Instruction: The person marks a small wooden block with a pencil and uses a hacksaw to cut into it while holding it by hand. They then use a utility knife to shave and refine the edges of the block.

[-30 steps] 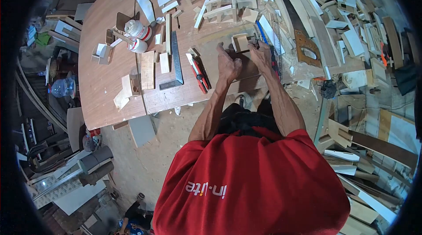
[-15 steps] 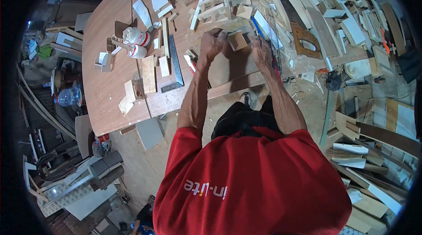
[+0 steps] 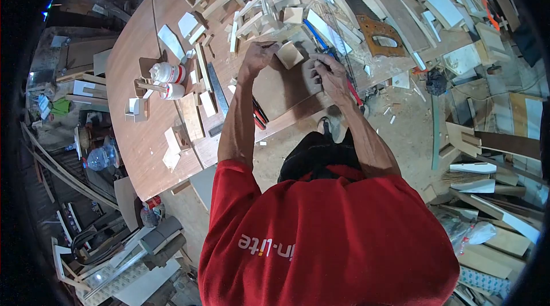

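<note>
My left hand (image 3: 259, 57) has its fingers pinched at the left edge of a small square wooden block (image 3: 290, 55). Beneath the block lies a flat brown board (image 3: 278, 97), with shadows of the hands across it. To the right, my right hand (image 3: 330, 72) is apart from the block, its fingers loosely bent and separated, with nothing seen in them. A blue tool (image 3: 314, 35) lies just beyond the right fingertips. Beside my left forearm, a red-handled tool (image 3: 260, 117) rests at the board's left side.
A handsaw (image 3: 380, 39) lies to the right among long planks (image 3: 395, 11). White bottles with red labels (image 3: 167, 72) and a metal square (image 3: 221, 93) are on the left of the table (image 3: 129, 140). Wooden offcuts (image 3: 252, 22) crowd the far side; more wood is stacked at right.
My right hand has drawn away from the block toward me, and its fingers have loosened. My left hand stays at the block, which is turned a little. The whole view has swung.
</note>
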### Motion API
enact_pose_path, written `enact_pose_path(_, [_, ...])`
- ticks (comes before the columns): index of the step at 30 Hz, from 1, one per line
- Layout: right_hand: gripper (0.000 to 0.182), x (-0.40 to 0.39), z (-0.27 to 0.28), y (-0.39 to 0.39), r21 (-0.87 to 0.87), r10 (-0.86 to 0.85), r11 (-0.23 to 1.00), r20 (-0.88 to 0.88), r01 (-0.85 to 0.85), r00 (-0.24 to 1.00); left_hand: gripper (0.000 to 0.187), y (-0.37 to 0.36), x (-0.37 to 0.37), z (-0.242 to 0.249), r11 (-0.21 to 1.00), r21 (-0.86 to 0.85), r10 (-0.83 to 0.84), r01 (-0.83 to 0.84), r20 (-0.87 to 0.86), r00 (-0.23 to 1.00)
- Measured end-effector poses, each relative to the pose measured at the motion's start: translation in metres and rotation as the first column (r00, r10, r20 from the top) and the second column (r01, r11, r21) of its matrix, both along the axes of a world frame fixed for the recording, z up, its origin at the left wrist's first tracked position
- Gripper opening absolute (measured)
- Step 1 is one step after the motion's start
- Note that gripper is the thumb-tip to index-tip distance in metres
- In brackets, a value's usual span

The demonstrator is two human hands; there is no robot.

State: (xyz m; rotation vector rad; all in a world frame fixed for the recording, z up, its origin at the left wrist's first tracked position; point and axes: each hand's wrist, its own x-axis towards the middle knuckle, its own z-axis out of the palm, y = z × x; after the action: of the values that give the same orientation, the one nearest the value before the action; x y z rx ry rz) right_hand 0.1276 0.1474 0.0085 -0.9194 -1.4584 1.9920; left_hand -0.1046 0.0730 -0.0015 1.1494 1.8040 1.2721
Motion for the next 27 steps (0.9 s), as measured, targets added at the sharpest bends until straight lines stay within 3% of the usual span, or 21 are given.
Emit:
enact_pose_path(2, [0.022, -0.002, -0.013, 0.001, 0.011, 0.001, 1.0, -0.002, -0.001, 1.0, 0.026, 0.0, 0.001, 0.004, 0.999, 0.038, -0.021, 0.021, 0.007, 1.0])
enact_pose_path(4, [0.023, -0.006, -0.025, 0.0, 0.294, -0.072, 0.954, 0.026, 0.061, 0.997, 0.026, -0.001, 0.003, 0.009, 0.999, 0.041, -0.029, 0.028, 0.032, 0.999])
enact_pose_path(8, [0.024, -0.011, -0.02, -0.004, 0.282, -0.022, 0.959, 0.07, 0.002, 0.997, 0.031, -0.002, 0.006, 0.015, 0.997, 0.053, -0.061, 0.053, 0.156, 0.986])
enact_pose_path(10, [0.026, -0.016, -0.007, -0.002, 0.307, 0.125, 0.935, 0.178, -0.176, 0.976, 0.031, -0.002, 0.002, 0.013, 0.998, 0.019, -0.059, 0.057, 0.157, 0.986])
enact_pose_path(15, [0.029, -0.031, 0.001, -0.002, 0.396, 0.137, 0.891, 0.231, -0.222, 0.963, 0.026, -0.001, 0.005, 0.013, 0.999, 0.018, -0.031, 0.03, 0.108, 0.994])
enact_pose_path(17, [0.032, -0.037, -0.006, 0.0, 0.453, 0.142, 0.857, 0.249, -0.245, 0.958, 0.021, -0.003, 0.003, 0.013, 0.995, -0.104, 0.018, 0.002, 0.193, 0.981])
enact_pose_path(21, [0.029, -0.045, -0.015, 0.002, 0.527, 0.09, 0.814, 0.302, -0.245, 0.949, 0.021, -0.003, 0.003, 0.012, 0.998, -0.066, 0.011, 0.001, 0.182, 0.983])
enact_pose_path(23, [0.029, -0.048, -0.015, 0.002, 0.528, 0.101, 0.81, 0.303, -0.256, 0.948, 0.025, 0.0, -0.004, 0.002, 0.987, -0.154, 0.063, -0.046, 0.104, 0.993])
enact_pose_path(27, [0.03, -0.052, -0.014, 0.003, 0.59, 0.08, 0.76, 0.332, -0.273, 0.94, 0.029, -0.002, -0.006, 0.005, 0.993, -0.119, 0.008, 0.009, 0.142, 0.99])
